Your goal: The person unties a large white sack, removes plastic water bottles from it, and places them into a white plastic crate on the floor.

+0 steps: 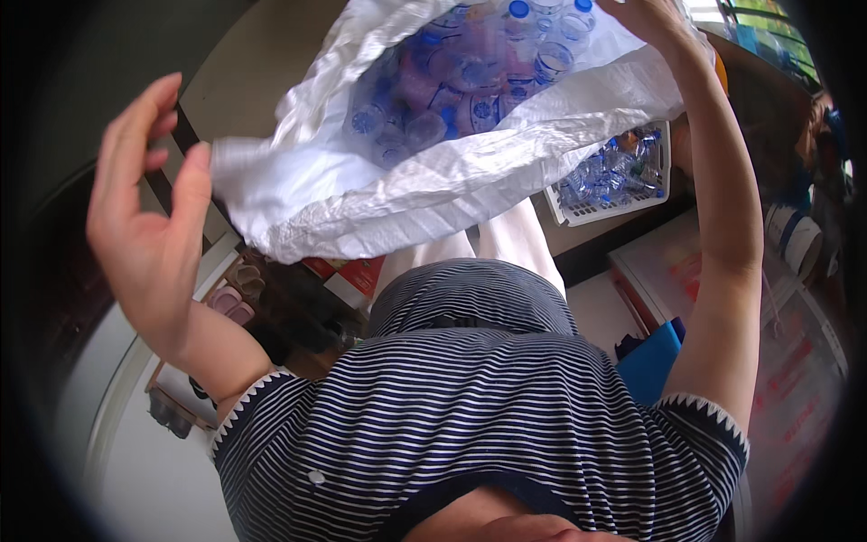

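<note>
A large white woven plastic sack (406, 203) hangs in front of me with its mouth wide. Inside it lie several clear plastic bottles (481, 112) with blue caps and labels. My left hand (149, 196) is raised at the left, fingers apart and empty, its thumb close to the sack's blurred left corner; whether they touch is unclear. At the upper right, my right hand (650, 24) is at the sack's rim. The top of the picture cuts off part of its fingers, so its grip is hidden.
A white plastic basket (609, 210) of clear bottles stands beyond the sack to the right. Pink shoes (234, 303) sit on a low rack at the left. A blue item (647, 366) and a translucent container (786, 379) with red print are at my right.
</note>
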Action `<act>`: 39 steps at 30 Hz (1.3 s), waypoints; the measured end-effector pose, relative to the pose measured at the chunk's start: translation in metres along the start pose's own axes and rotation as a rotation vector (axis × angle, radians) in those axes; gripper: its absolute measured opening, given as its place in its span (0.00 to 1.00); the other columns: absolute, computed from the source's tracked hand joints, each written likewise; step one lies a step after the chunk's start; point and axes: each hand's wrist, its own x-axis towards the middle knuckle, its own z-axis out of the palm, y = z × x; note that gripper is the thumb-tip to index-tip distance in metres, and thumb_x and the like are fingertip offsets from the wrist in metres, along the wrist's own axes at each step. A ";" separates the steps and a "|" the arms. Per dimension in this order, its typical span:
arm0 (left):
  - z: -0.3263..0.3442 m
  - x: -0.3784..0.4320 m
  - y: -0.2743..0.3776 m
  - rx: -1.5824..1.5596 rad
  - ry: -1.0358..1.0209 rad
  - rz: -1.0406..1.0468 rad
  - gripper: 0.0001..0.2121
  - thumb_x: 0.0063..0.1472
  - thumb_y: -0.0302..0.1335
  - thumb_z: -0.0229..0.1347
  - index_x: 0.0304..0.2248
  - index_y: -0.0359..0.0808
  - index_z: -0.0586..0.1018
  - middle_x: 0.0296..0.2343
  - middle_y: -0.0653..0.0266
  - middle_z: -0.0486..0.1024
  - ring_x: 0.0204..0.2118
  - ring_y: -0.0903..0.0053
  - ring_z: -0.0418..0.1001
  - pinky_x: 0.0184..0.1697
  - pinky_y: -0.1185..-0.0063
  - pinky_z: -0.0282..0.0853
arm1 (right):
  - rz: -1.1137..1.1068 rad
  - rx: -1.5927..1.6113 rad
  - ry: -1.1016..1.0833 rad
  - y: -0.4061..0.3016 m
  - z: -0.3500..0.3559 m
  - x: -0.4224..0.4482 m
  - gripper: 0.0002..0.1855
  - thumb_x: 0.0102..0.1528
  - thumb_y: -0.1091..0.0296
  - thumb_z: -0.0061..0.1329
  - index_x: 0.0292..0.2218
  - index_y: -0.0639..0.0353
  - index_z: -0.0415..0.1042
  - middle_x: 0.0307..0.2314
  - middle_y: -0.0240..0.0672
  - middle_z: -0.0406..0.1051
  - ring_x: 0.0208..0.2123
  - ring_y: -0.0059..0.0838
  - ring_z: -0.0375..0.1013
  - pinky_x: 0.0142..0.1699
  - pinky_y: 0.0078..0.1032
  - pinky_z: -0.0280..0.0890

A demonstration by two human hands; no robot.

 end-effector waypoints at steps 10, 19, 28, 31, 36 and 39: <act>0.245 0.122 0.096 0.602 -1.115 0.422 0.18 0.46 0.23 0.46 0.40 0.35 0.72 0.38 0.52 0.70 0.40 0.60 0.68 0.40 0.72 0.65 | -0.386 -0.287 -0.683 0.040 0.033 -0.071 0.14 0.41 0.66 0.51 0.33 0.55 0.72 0.31 0.35 0.72 0.41 0.36 0.67 0.51 0.64 0.35; 0.281 0.191 0.082 0.733 -0.390 0.014 0.15 0.51 0.28 0.47 0.39 0.34 0.73 0.42 0.55 0.68 0.49 0.62 0.62 0.43 0.58 0.62 | -0.172 -0.205 -0.531 0.071 -0.006 -0.112 0.13 0.44 0.69 0.54 0.36 0.52 0.73 0.26 0.32 0.71 0.41 0.30 0.65 0.57 0.52 0.28; 0.358 0.141 0.117 0.161 -0.771 0.393 0.23 0.46 0.27 0.50 0.46 0.40 0.67 0.38 0.51 0.69 0.42 0.59 0.67 0.42 0.71 0.65 | -0.326 0.165 -0.041 0.082 -0.021 -0.128 0.13 0.46 0.71 0.50 0.37 0.53 0.70 0.28 0.33 0.71 0.36 0.32 0.68 0.49 0.35 0.56; 0.375 0.135 0.118 0.212 -0.763 0.281 0.27 0.45 0.32 0.52 0.48 0.41 0.64 0.36 0.50 0.69 0.42 0.60 0.67 0.43 0.69 0.65 | -0.336 0.365 0.134 0.088 -0.034 -0.135 0.15 0.45 0.73 0.51 0.37 0.55 0.70 0.29 0.33 0.70 0.34 0.32 0.69 0.40 0.29 0.63; 0.374 0.130 0.127 0.148 -0.729 0.190 0.30 0.43 0.38 0.54 0.48 0.41 0.64 0.39 0.51 0.67 0.43 0.60 0.67 0.44 0.69 0.64 | -0.370 0.356 0.393 0.097 -0.040 -0.131 0.18 0.45 0.69 0.53 0.40 0.50 0.69 0.38 0.33 0.68 0.38 0.35 0.69 0.41 0.27 0.67; 0.379 0.126 0.131 0.135 -0.680 0.108 0.31 0.42 0.40 0.55 0.48 0.40 0.63 0.40 0.50 0.65 0.43 0.58 0.66 0.44 0.69 0.64 | -0.377 0.217 0.529 0.101 -0.041 -0.122 0.24 0.45 0.65 0.55 0.45 0.44 0.67 0.47 0.32 0.62 0.48 0.36 0.62 0.46 0.31 0.65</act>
